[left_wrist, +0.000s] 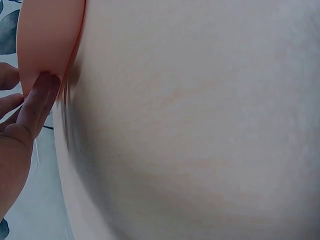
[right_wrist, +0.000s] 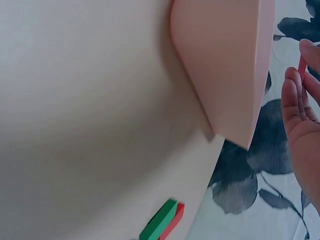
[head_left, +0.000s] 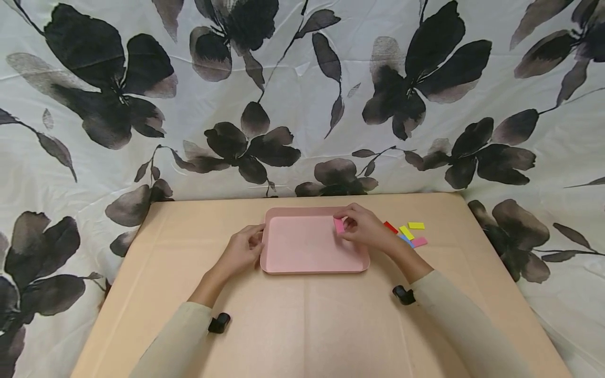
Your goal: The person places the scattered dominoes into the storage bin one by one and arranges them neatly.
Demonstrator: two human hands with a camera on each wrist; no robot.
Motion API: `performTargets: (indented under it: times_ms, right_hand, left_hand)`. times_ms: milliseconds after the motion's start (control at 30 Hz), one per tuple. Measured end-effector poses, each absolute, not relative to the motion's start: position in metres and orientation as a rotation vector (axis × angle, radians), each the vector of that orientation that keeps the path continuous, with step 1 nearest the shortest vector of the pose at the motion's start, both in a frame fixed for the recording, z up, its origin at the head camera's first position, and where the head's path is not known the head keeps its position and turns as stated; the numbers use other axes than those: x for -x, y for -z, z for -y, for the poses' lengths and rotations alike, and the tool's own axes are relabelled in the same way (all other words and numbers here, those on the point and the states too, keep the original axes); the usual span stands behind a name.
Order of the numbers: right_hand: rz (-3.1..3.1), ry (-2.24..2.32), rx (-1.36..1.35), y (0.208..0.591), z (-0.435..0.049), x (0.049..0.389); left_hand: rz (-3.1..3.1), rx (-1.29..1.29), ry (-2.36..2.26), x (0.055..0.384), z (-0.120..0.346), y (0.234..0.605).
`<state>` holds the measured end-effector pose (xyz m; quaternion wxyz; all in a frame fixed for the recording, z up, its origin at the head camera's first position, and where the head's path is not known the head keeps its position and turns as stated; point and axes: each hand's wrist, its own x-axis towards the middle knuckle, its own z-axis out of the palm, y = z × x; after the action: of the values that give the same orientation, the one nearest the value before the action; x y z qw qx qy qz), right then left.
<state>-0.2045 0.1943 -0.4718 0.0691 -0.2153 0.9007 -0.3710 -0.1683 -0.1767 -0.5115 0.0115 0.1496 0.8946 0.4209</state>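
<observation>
A pink rectangular tray (head_left: 302, 241) lies near the table's far edge. My left hand (head_left: 243, 245) grips it at its left rim; in the left wrist view fingertips (left_wrist: 45, 87) press its outer wall. Over the tray's right end, my right hand (head_left: 361, 226) pinches a small pink block (head_left: 338, 226) between thumb and fingers. The right wrist view shows that block edge-on (right_wrist: 302, 68), above the level of the tray rim (right_wrist: 257, 75). Whether the block touches the tray floor I cannot tell from the head view.
Right of the tray, beside my right wrist, lie small blocks: red (head_left: 390, 227), yellow (head_left: 416, 226), another yellow (head_left: 406, 232), blue (head_left: 406, 240) and pink (head_left: 419, 242). A green block (right_wrist: 159, 220) shows in the right wrist view. Flowered cloth (head_left: 331, 105) hangs behind the table (head_left: 302, 325).
</observation>
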Motion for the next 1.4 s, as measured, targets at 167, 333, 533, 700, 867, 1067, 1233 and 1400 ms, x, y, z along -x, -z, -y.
performTargets:
  times_ms: [167,333,533,700,867,1067,1233,1400]
  right_hand:
    - [-2.696,1.092,0.737,0.472,-0.177,0.221]
    - [-2.706,1.006,0.796,0.473,-0.156,0.233]
    - [-2.651,0.997,0.723,0.476,-0.132,0.241]
    - [-2.637,0.960,0.671,0.487,-0.116,0.248]
    - [-2.625,0.905,0.751,0.497,-0.104,0.255]
    - [-2.630,0.798,0.861,0.502,-0.089,0.260]
    - [-2.635,0.757,0.890,0.504,-0.078,0.262]
    - [-2.650,0.754,0.892,0.505,-0.069,0.266]
  left_hand:
    - [-2.794,-0.449,-1.310,0.171,0.173,0.510]
    - [-2.801,-0.454,-1.319,0.172,0.171,0.509]
    - [-2.813,-0.445,-1.323,0.175,0.169,0.510]
    - [-2.828,-0.439,-1.322,0.175,0.167,0.512]
    - [-2.826,-0.415,-1.322,0.176,0.165,0.513]
    - [-2.822,-0.418,-1.331,0.176,0.165,0.512]
    - [-2.830,-0.416,-1.316,0.176,0.165,0.513]
    - [-2.833,-0.412,-1.314,0.177,0.165,0.513]
